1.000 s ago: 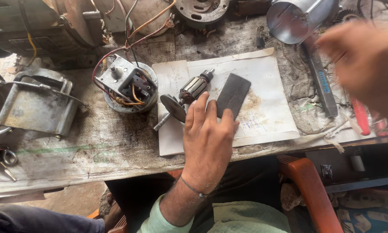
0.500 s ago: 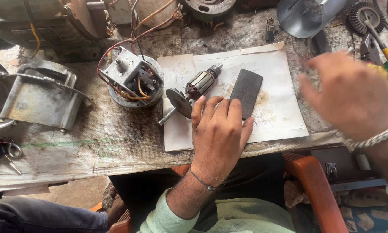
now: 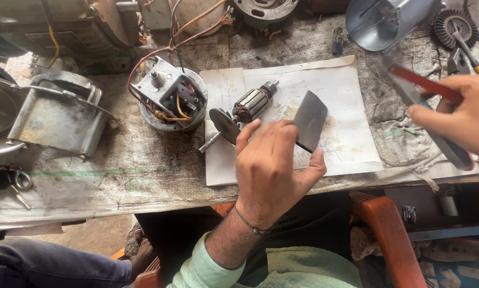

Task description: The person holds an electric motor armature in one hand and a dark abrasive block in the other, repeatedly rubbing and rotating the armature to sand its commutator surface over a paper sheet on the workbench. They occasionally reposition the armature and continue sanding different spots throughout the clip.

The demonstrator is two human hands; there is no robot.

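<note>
Grey, grimy metal marks the motor armature, which lies on a sheet of white paper near the middle of the workbench. The left hand rests palm down on the paper toward the front edge, fingers loosely spread, tips just beside the armature and a dark flat strip. The right hand, blurred at the right edge, grips red-handled pliers. A round wired motor housing sits left of the paper.
</note>
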